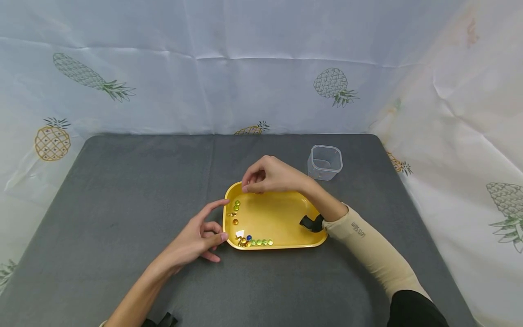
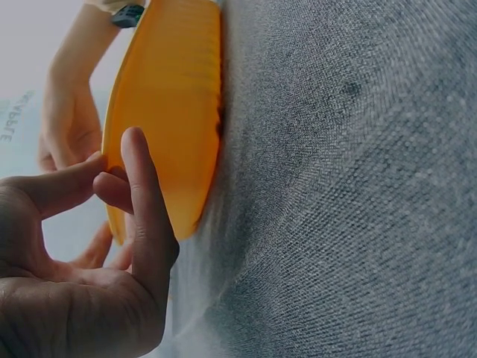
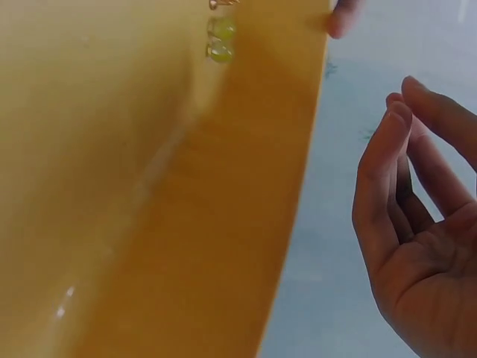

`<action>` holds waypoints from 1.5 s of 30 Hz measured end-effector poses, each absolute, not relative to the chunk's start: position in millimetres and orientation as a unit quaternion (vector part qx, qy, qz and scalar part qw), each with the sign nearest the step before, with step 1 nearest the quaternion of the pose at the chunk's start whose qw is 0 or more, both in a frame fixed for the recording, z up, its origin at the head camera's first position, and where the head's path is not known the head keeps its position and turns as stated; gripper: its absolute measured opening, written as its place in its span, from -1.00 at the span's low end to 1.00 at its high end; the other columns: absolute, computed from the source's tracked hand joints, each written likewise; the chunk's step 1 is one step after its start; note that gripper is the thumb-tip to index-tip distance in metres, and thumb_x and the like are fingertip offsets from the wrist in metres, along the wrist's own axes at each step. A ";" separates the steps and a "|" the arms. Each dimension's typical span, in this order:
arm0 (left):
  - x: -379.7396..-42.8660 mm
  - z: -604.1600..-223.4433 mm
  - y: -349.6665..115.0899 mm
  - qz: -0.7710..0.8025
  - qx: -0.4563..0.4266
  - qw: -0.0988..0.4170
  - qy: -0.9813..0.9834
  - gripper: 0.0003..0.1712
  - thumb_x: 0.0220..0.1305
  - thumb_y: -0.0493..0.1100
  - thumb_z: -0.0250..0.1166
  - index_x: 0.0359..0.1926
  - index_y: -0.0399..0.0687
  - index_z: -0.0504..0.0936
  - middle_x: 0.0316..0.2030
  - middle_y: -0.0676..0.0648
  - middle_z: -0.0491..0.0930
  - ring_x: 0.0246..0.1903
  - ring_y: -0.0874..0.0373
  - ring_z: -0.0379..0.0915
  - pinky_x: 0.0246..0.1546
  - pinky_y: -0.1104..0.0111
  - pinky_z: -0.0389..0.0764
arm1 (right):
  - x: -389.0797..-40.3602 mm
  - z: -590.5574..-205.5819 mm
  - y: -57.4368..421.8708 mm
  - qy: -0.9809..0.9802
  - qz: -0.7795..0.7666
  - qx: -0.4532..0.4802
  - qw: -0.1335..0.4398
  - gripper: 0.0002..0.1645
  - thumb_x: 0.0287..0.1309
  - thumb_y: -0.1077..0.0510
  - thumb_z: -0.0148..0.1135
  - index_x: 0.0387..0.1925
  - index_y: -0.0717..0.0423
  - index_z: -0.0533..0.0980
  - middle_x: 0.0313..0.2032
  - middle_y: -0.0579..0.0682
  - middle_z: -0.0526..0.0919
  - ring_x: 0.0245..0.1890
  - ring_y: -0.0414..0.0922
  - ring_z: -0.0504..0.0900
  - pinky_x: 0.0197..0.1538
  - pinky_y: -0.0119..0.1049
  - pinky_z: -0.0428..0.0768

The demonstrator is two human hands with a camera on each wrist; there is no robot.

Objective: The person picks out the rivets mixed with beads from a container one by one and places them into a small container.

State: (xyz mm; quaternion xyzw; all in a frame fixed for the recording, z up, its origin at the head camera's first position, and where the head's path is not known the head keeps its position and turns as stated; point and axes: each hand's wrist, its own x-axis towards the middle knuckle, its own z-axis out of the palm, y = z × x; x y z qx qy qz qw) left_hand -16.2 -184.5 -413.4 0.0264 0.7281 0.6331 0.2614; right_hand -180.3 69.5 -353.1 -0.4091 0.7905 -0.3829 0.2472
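Observation:
A yellow tray lies on the grey cloth. Along its left end and near left edge are small round green beads, gold pieces and one blue bead. My left hand is at the tray's left end, index finger and thumb spread apart against the rim. Over the far left part of the tray is my right hand, fingers bent, thumb and index tips together. In the right wrist view, its fingertips meet; I cannot tell whether something small is between them.
A clear plastic container stands behind the tray, to the right. Grey cloth covers the table. White pineapple-printed sheets hang behind it and at the sides. The right forearm crosses the tray's right end.

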 end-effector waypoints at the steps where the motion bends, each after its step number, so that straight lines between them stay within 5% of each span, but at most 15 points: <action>1: -16.3 -413.5 -184.2 0.634 0.028 0.261 0.728 -0.07 0.53 -0.24 0.35 0.70 0.24 0.07 -0.29 -0.06 0.54 -0.44 0.22 0.46 -0.38 0.04 0.88 | -180.1 -355.5 68.3 0.785 -0.385 -0.412 0.255 -0.91 0.39 0.14 0.47 -0.15 0.05 0.81 -0.34 0.16 0.80 -0.43 -0.13 0.67 -0.27 -0.35 0.71; 13: -16.6 -414.3 -183.3 0.638 0.032 0.260 0.724 -0.08 0.53 -0.26 0.35 0.70 0.23 0.08 -0.29 -0.05 0.56 -0.45 0.23 0.45 -0.38 0.02 0.88 | -180.8 -376.6 56.4 0.738 -0.408 -0.423 0.333 -0.82 0.36 0.25 0.47 -0.07 0.26 0.78 -0.27 0.35 0.80 -0.42 -0.24 0.68 -0.25 -0.38 0.71; 22: -16.2 -413.8 -183.8 0.639 0.032 0.261 0.723 -0.08 0.53 -0.26 0.35 0.70 0.24 0.08 -0.29 -0.05 0.56 -0.45 0.22 0.45 -0.37 0.00 0.88 | -181.4 -387.2 51.6 0.721 -0.409 -0.415 0.376 -0.74 0.34 0.30 0.47 0.01 0.35 0.75 -0.22 0.21 0.86 -0.27 0.03 0.82 -0.11 -0.29 0.83; 30: -15.9 -414.7 -184.6 0.640 0.031 0.261 0.722 -0.07 0.53 -0.24 0.35 0.70 0.23 0.07 -0.29 -0.06 0.56 -0.44 0.21 0.47 -0.37 0.02 0.88 | -177.6 -397.3 42.5 0.722 -0.385 -0.426 0.387 -0.74 0.34 0.30 0.48 0.02 0.30 0.76 -0.22 0.11 0.87 -0.32 -0.28 0.77 -0.12 -0.39 0.78; 45: -15.7 -414.9 -184.1 0.642 0.032 0.258 0.721 -0.07 0.54 -0.25 0.34 0.70 0.19 0.05 -0.29 -0.06 0.56 -0.45 0.20 0.47 -0.37 -0.01 0.88 | -167.2 -406.6 32.0 0.753 -0.337 -0.416 0.382 -0.78 0.31 0.31 0.50 -0.03 0.29 0.75 -0.22 0.12 0.86 -0.33 -0.35 0.71 -0.16 -0.52 0.71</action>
